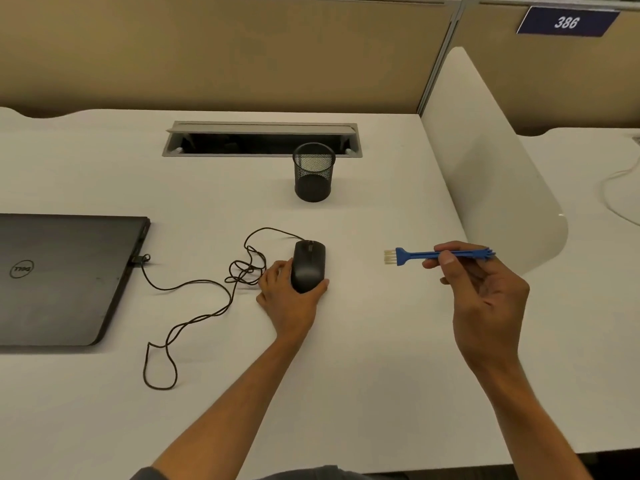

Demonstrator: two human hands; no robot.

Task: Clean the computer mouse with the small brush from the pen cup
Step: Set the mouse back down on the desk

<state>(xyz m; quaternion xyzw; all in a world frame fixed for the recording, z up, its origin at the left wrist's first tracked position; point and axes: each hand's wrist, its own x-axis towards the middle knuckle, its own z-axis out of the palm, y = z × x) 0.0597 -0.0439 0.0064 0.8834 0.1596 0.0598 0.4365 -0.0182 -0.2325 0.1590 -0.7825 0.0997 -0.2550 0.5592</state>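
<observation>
A black wired computer mouse (309, 261) lies on the white desk (363, 358) near the middle. My left hand (289, 299) grips its rear end from behind, thumb on the right side and fingers on the left. My right hand (485, 299) hovers to the right of the mouse and holds a small blue brush (415, 254) by its handle, level, with the pale bristles pointing left toward the mouse, a hand's width from it. The black mesh pen cup (313, 173) stands upright behind the mouse and looks empty.
The mouse cable (194, 306) loops in tangles left of the mouse and plugs into a closed black laptop (65, 278) at the left. An open grey cable hatch (261, 138) sits behind the cup. A white divider panel (485, 161) borders the desk's right side.
</observation>
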